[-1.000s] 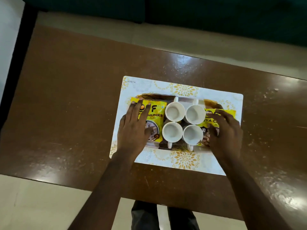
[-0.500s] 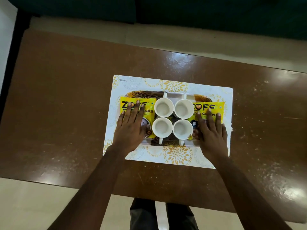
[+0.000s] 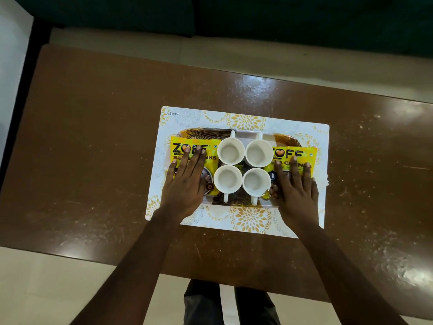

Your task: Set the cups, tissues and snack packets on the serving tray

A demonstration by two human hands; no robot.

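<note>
A dark patterned serving tray (image 3: 206, 132) lies on a white and gold placemat (image 3: 248, 221). Several white cups (image 3: 230, 151) stand packed together in the tray's middle, handles pointing outward. One yellow snack packet (image 3: 212, 150) lies at the tray's left end and a second (image 3: 304, 153) at its right end. My left hand (image 3: 185, 186) lies flat on the left packet, fingers spread. My right hand (image 3: 296, 191) lies flat on the right packet the same way. A white strip (image 3: 246, 133) shows behind the cups; whether it is tissue I cannot tell.
The placemat sits on a glossy brown table (image 3: 93, 148) whose near edge is close to my legs (image 3: 232, 301). A pale floor and a dark green sofa (image 3: 281, 19) lie beyond the far edge.
My right hand has gone from holding the tilted right packet to lying flat on it, and the packet now lies straight. The left hand stays flat on the left packet.
</note>
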